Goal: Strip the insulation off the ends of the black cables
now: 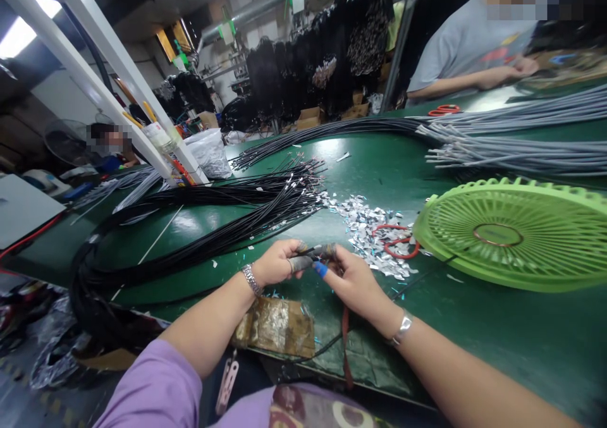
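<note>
Close together over the front of the green table, my left hand (277, 265) and my right hand (349, 281) are both closed on a black cable (310, 255). Grey wrapping covers several of my fingertips, and blue tape is on my right thumb. The cable's end is mostly hidden between my fingers. Below my left hand lies a brown tape-covered cardboard pad (279, 328). A dark red strip (346, 349) hangs below my right hand. Beyond my hands is a heap of small white and silver scraps (374, 229), with red-handled scissors (403, 246) lying on it.
Bundles of black cables (208, 241) curve across the left of the table (488, 346). A green fan (516, 235) stands at the right, near grey cables (512, 150). Across the table a person in a grey shirt (467, 42) works. A white post (128, 93) rises at the left.
</note>
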A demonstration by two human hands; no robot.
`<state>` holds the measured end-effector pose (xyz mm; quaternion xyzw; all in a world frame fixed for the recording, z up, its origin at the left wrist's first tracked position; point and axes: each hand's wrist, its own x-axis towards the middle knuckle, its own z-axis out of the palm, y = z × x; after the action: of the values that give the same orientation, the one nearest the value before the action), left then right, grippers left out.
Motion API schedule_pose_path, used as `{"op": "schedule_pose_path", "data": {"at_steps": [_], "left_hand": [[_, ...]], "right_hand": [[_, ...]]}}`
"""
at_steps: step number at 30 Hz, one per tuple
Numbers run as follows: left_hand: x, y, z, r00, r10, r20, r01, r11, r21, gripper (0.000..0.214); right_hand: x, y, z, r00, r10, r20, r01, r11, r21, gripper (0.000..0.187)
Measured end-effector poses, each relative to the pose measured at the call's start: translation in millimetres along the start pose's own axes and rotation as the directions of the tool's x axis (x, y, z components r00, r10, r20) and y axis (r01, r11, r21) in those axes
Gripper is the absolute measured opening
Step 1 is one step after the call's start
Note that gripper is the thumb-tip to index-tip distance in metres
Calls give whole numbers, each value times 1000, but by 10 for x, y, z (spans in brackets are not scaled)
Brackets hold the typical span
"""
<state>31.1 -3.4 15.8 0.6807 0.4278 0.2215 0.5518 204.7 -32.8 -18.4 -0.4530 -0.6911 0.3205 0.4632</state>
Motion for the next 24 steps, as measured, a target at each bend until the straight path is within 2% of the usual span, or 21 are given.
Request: {"op": "schedule_pose_path", "data": {"at_steps": [5, 8, 12, 14, 17, 19, 21, 22, 24], "left_hand": [[-5, 20, 2, 1000, -22, 6, 22, 999, -27, 44], [-4, 34, 10, 999, -36, -30, 35, 999, -36, 44], [-1, 47, 25, 998, -35, -61, 33, 999, -40, 44], [0, 42, 29, 997, -37, -61, 35, 999, -34, 44], [-1, 23, 31, 997, -44, -69, 43, 999, -9, 42], [-3, 16, 31, 997, -43, -62, 42, 999, -5, 40], [-9, 22, 31, 999, -19, -33, 19, 1000, -9, 38], [-12, 29, 30, 1000, 1, -11, -1, 1000, -10, 37], [-19, 47, 28, 998, 45, 43, -44, 999, -7, 35]], "right_hand": [[10, 17, -26, 997, -76, 9, 77, 995, -60, 15], [11, 19, -43, 991, -127, -46, 120, 984, -129, 6], [-12, 29, -52, 963, -221, -153, 189, 962, -198, 25], [-17, 44, -48, 962, -212, -172, 184, 969, -164, 26], [8, 54, -38, 980, -55, -192, 65, 997, 46, 20], [45, 43, -38, 985, 110, -137, -69, 960, 273, 21], [84, 23, -47, 961, 276, 6, -244, 839, 487, 26], [100, 13, -55, 932, 344, 112, -344, 747, 569, 29], [119, -6, -71, 842, 416, 343, -532, 540, 653, 32]]}}
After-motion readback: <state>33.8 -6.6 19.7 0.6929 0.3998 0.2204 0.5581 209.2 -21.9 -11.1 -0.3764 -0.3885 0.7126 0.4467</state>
